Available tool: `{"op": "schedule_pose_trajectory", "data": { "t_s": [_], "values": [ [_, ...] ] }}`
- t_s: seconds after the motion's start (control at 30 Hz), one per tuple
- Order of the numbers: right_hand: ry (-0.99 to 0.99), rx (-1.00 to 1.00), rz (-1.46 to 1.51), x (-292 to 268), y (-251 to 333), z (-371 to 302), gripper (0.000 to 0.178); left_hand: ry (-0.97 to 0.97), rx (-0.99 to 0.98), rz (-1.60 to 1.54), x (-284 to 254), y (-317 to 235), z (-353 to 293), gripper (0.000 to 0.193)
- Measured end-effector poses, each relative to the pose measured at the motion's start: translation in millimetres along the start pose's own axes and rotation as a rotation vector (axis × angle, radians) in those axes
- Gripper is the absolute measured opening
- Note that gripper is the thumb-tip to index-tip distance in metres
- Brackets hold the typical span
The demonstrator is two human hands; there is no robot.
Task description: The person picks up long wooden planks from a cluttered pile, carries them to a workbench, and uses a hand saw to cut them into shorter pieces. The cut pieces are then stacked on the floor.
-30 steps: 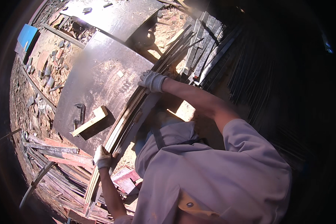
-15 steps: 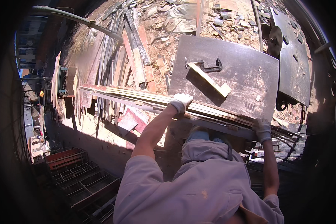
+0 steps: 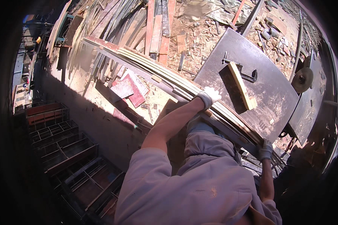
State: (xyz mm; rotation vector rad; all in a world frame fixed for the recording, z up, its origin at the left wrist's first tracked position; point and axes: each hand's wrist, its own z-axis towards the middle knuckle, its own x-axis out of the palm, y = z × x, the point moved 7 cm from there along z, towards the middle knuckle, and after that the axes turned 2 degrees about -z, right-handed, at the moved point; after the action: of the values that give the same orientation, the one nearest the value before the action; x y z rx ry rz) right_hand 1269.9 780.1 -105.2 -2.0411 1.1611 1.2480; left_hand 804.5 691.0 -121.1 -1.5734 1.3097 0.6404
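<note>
A long bundle of thin wooden strips (image 3: 157, 67) runs slantwise from the upper left to the lower right, along the near edge of a dark metal table (image 3: 278, 107). My left hand (image 3: 209, 96), in a white glove, is closed over the top of the bundle near its middle. Toward the right end, my gloved right hand (image 3: 266, 149) grips the strips, its fingers partly hidden. On the tabletop, beyond my left hand, lie a short yellowish piece of wood (image 3: 239, 84) and a black clamp (image 3: 250, 77) beside it.
A round saw blade (image 3: 302, 79) stands at the table's right, by a second metal surface (image 3: 312, 101). Long planks (image 3: 156, 33) are heaped beyond the bundle, with wood scraps over the ground. Reddish board pieces (image 3: 136, 90) lie on the left. Metal frames (image 3: 60, 150) fill the lower left.
The view has turned, so the table and bundle now slope more steeply down to the right. Both hands keep hold of the strips, and the clamp and wood piece stay on the table.
</note>
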Motion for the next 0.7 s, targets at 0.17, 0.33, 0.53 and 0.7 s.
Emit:
{"op": "schedule_pose_trajectory", "data": {
  "t_s": [0.17, 0.33, 0.53, 0.7],
  "values": [
    [0.025, -0.016, -0.075, 11, -9, -3, 0.051, -0.009, -0.008, -0.023, 15, 2, 13, 0.02],
    [0.051, 0.044, -0.091, -6, 9, -4, 0.048, -0.006, -0.017, -0.032, 27, 4, 20, 0.02],
    [0.104, -0.042, -0.123, -6, 20, 5, 0.042, 0.039, -0.009, -0.039, 23, 0, 19, 0.021],
    [0.151, -0.018, -0.072, 1, 24, -3, 0.039, 0.036, 0.02, 0.005, 22, 3, 13, 0.02]
  ]
}}
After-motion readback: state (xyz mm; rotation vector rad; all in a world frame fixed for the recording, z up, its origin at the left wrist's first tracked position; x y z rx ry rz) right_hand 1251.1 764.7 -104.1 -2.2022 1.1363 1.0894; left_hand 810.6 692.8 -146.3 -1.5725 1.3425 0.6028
